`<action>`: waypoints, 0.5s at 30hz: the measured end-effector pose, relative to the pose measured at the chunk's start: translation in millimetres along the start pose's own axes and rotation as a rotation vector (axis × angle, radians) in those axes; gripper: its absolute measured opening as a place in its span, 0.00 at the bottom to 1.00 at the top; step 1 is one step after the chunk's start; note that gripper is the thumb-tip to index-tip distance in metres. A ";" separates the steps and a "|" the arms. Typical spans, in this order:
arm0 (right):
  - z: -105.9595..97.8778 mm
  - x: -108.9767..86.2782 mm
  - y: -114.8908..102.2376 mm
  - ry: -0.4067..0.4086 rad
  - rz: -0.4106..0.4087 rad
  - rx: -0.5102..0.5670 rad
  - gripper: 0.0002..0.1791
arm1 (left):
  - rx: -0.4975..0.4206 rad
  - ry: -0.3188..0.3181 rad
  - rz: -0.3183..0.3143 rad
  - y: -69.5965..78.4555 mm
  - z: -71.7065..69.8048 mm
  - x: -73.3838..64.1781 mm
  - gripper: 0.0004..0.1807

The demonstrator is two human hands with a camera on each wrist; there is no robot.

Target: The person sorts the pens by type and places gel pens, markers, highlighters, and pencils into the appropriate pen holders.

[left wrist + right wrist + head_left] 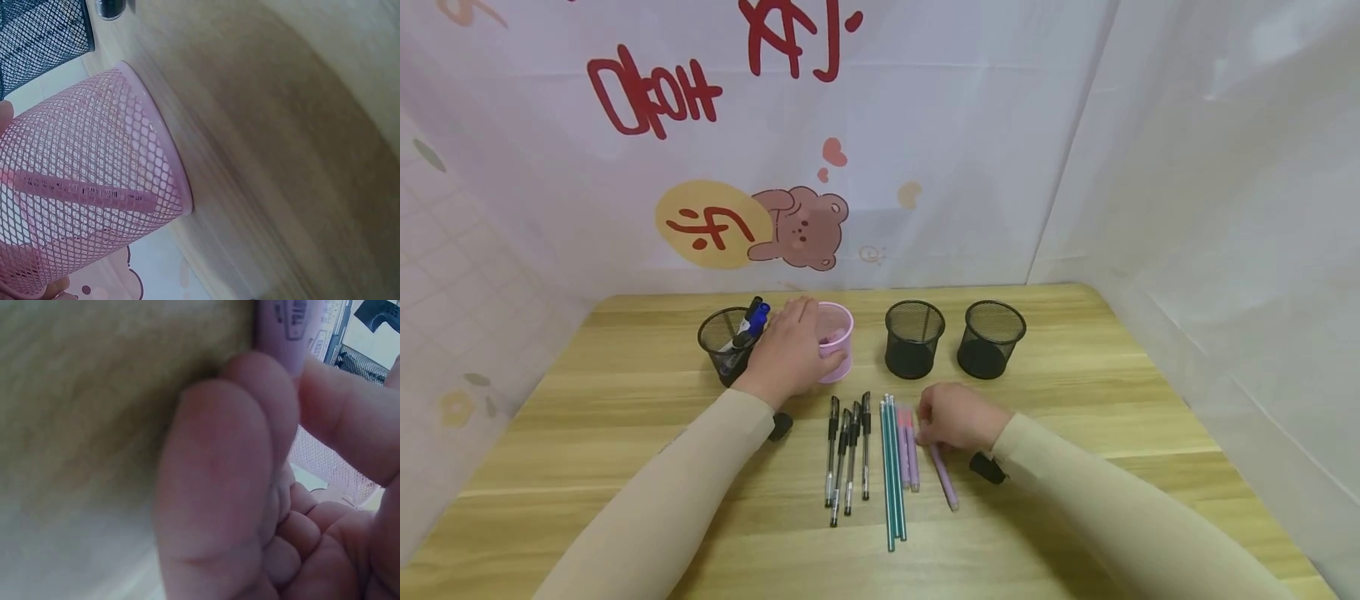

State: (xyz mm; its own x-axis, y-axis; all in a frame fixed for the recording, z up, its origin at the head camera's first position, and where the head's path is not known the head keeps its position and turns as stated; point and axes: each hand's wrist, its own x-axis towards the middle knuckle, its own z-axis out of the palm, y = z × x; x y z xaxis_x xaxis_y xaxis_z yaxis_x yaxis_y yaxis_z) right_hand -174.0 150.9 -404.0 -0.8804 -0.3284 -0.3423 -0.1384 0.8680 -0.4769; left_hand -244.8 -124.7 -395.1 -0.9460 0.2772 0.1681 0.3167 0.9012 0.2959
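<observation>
My left hand [792, 348] grips the pink mesh pen holder [838, 367] with its thumb and fingers at the rim. One pink pen [87, 192] shows through the mesh of that holder in the left wrist view. Over the table, my right hand [958, 417] pinches a light purple pen [945, 479] near its upper end, and the pen's lower end points toward the table's front. The right wrist view has thumb and fingertips on this purple pen [284, 331], with printing on its barrel. Two more purple pens [907, 458] lie left of the right hand.
Several green pencils [892, 475] and several clear gel pens with black caps [850, 458] lie in the middle. A black mesh holder [724, 333] with markers stands at the left. Two black mesh holders [914, 337] stand right of the pink one, near the table's back edge.
</observation>
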 end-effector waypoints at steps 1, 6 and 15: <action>-0.3 0.2 0.4 0.002 -0.002 -0.008 0.12 | -0.001 0.004 0.003 0.1 -0.5 0.1 0.53; -1.6 -0.1 1.3 0.007 -0.008 -0.021 0.12 | -0.009 0.011 0.005 -0.4 -0.5 1.3 0.52; -1.4 -2.8 1.1 0.001 0.006 -0.009 0.11 | -0.008 0.001 -0.005 -0.5 0.2 1.2 0.53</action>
State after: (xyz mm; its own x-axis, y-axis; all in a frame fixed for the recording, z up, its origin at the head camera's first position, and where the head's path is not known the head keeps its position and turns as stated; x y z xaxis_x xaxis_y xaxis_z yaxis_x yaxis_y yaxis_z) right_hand -172.3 153.3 -402.4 -0.8816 -0.3231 -0.3440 -0.1373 0.8730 -0.4680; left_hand -246.1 -124.7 -395.3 -0.9475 0.2722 0.1675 0.3124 0.8998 0.3046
